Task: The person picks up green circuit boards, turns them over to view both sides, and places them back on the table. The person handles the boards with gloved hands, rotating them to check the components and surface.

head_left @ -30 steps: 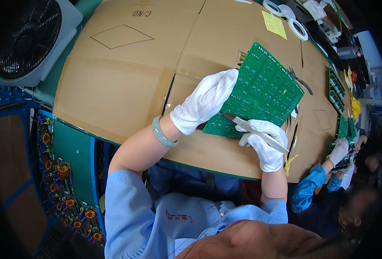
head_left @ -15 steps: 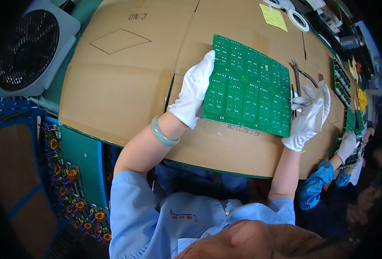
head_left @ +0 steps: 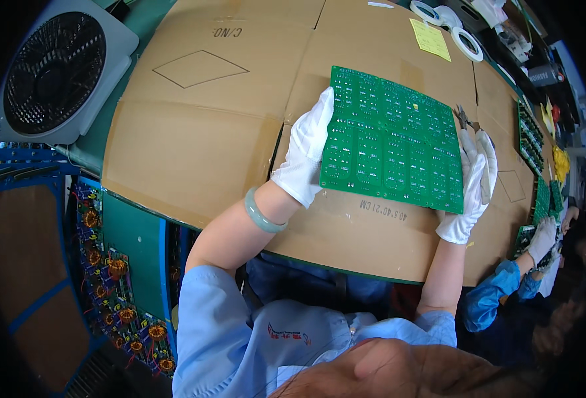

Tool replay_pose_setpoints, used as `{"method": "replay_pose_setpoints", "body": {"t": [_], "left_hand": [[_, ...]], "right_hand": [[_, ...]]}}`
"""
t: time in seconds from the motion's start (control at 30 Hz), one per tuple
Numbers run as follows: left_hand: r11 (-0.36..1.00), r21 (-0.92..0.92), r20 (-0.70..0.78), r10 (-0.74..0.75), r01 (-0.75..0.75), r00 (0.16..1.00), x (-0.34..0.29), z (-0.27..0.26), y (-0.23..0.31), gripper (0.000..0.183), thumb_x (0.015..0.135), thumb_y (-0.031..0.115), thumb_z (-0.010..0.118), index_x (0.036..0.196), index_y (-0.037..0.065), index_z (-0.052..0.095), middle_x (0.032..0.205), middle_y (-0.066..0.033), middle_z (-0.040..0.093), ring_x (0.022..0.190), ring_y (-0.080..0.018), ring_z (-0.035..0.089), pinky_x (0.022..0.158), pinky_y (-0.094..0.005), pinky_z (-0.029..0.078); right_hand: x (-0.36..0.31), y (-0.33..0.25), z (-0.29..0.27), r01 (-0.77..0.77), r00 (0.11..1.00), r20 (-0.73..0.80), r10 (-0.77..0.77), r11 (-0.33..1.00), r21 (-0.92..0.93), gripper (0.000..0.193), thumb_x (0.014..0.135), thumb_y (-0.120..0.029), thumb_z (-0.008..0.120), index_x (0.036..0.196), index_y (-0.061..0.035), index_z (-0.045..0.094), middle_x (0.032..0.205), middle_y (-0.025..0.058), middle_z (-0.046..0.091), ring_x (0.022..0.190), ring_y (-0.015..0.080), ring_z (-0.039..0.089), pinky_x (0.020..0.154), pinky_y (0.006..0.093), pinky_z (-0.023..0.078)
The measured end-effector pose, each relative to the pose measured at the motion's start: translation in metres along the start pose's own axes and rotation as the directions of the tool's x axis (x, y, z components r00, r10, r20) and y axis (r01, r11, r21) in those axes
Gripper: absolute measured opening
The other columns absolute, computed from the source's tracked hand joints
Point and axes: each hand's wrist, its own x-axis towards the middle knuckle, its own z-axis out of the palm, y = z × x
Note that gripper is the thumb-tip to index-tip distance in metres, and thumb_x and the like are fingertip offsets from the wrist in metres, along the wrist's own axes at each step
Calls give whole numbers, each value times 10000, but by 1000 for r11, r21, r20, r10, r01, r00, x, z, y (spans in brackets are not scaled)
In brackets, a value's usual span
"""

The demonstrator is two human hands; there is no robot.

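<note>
A large green circuit board (head_left: 392,142), dotted with rows of solder points, is held tilted above the cardboard-covered table. My left hand (head_left: 309,142), in a white glove, grips its left edge, fingers mostly behind the board. At the opposite edge, my gloved right hand (head_left: 470,182) is closed around the lower right side, some of its fingers hidden. Just beyond those fingers lies a pair of pliers (head_left: 463,118), partly covered by the hand. One small yellow part (head_left: 415,107) shows near the board's upper right.
Flattened cardboard (head_left: 193,142) covers the table. A grey fan (head_left: 58,73) stands at the far left, above boards with copper coils (head_left: 126,315). Tape rolls (head_left: 467,44) and a yellow note (head_left: 430,40) lie at the back right. A co-worker's gloved hand (head_left: 541,240) handles boards at right.
My right hand has come in from beside the board and closed on its right edge, covering more of the pliers. The whole view has shifted slightly. My left hand keeps its grip.
</note>
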Motion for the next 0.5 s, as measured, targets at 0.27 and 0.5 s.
{"method": "replay_pose_setpoints", "body": {"t": [0.27,0.5], "left_hand": [[990,131,39,44,-49,998,-3,3,1,457,964,468,384,1063,70,587,848,-14,603,732,-84,566,649,-237,479],[972,215,31,92,-96,995,0,0,-2,452,967,462,374,1096,80,579,876,-26,607,778,-89,562,677,-253,471]], "right_hand": [[-1,-4,0,17,999,-42,-16,999,34,548,937,-289,523,1315,61,338,1226,280,505,1075,291,573,913,360,479],[0,-3,-2,62,997,-56,-59,997,48,529,946,-285,508,1309,62,344,1208,298,507,1029,299,595,887,372,495]]}}
